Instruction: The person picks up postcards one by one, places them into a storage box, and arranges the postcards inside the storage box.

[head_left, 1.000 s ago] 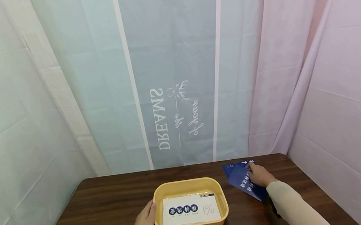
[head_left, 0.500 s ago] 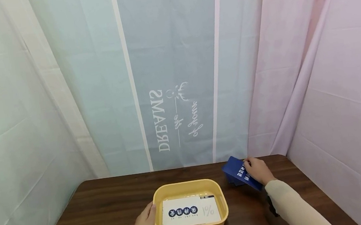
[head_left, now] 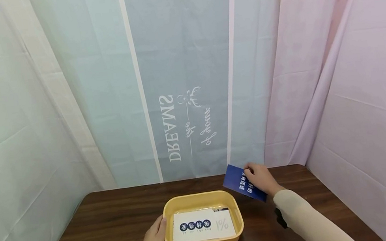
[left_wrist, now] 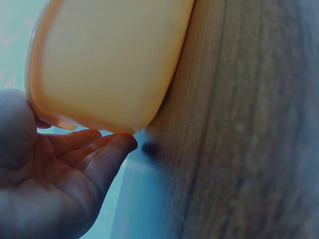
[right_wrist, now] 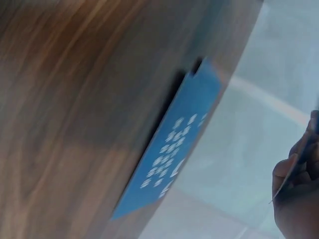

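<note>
A yellow basket (head_left: 239,226) stands at the front middle of the table, a white printed card (head_left: 204,234) lying flat in it. My left hand (head_left: 153,240) grips its left side, thumb at the rim; the left wrist view shows the fingers of that hand (left_wrist: 55,174) against the basket wall (left_wrist: 109,64). To the right of the basket, my right hand (head_left: 262,177) pinches a blue card (head_left: 237,179) with white writing, held up at a tilt. In the right wrist view more blue cards (right_wrist: 167,149) lie on the table, apart from my right hand (right_wrist: 299,189).
The brown wooden table (head_left: 118,220) reaches back to a hanging cloth (head_left: 186,57) with white lettering. Pale cloth walls (head_left: 367,116) stand on both sides. A black band (head_left: 280,218) shows at the right sleeve.
My right hand has lifted a blue card off the others and moved left with it, towards the basket. My left hand and the basket have stayed in place.
</note>
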Tool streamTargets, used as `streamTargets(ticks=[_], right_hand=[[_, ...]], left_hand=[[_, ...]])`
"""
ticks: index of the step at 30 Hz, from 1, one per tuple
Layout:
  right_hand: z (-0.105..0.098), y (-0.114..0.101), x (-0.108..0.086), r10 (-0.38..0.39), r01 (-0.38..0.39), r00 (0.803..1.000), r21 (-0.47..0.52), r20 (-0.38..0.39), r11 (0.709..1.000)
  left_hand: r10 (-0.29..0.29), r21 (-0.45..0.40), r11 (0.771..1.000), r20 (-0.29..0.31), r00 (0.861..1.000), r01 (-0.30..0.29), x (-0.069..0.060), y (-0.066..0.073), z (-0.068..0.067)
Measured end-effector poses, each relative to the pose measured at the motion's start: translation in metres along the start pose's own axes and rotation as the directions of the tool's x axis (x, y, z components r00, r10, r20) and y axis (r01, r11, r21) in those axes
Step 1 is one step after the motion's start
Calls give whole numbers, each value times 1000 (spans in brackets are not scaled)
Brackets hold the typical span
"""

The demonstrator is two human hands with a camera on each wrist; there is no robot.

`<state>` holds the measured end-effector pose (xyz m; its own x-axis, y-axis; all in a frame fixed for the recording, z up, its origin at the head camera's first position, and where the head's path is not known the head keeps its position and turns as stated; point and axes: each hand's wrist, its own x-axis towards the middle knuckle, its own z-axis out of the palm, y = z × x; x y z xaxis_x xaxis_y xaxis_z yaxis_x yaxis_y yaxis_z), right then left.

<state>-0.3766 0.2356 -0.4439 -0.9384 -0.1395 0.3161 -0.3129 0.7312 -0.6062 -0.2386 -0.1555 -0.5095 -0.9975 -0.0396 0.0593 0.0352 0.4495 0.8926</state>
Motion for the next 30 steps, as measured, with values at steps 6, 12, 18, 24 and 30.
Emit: streamTargets(ticks=[6, 12, 18, 24, 30], right_hand=[[8, -27, 2, -52, 50, 998, 57, 35, 997], [14, -49, 3, -103, 98, 993, 83, 58, 992], [20, -71, 0, -167, 154, 977, 109, 131, 982], [29, -90, -3, -223, 212, 950, 77, 218, 974], [35, -104, -4, -259, 252, 909, 63, 327, 966]], left_hand=[[0, 2, 1000, 8, 1000, 0, 0, 0, 0], [-11, 1, 1000, 11, 1000, 11, 0, 1, -1], [-32, 4, 999, 14, 999, 32, 0, 4, -1], [-23, 0, 1000, 10, 1000, 23, 0, 4, -1], [-12, 6, 1000, 12, 1000, 11, 0, 4, -2]])
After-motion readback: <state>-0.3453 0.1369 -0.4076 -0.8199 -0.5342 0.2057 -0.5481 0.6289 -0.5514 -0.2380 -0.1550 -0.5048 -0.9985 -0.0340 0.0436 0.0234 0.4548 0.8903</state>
